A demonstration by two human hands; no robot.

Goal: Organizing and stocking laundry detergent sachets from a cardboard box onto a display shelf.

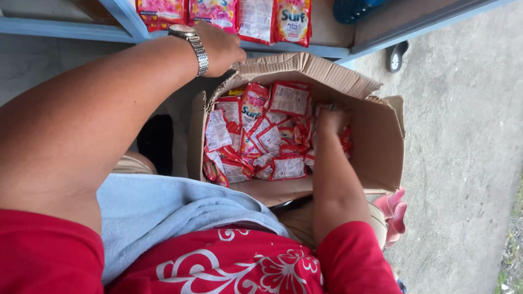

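— What do the two hands do at this moment?

— The left hand [220, 49] is stretched out far, up to the back flap of the cardboard box [376, 136]. A metal wristwatch [190, 46] sits on this wrist. The fingers curl down over the edge of the flap, but their tips are hidden, so I cannot tell if they really pinch the cardboard or only rest on it.

— And the right one?

— The right hand [331, 121] is down inside the box, among the red sachets [256, 136]. The fingers are bent into the pile and touch the packets. If they hold one of them, I cannot tell; the tips are covered. The two hands are well apart.

— Where are the sachets exactly?

— They fill the left and middle part of the open box, lying loose, one over the other, red with white and pink. The box stands on the ground just in front of the person.

— What is around?

— More red sachets [223, 13] of the same kind hang in a row on a blue shelf [125, 22] above the box. A light blue cloth [158, 212] lies over the lap, and the grey concrete ground [463, 136] is on the right.
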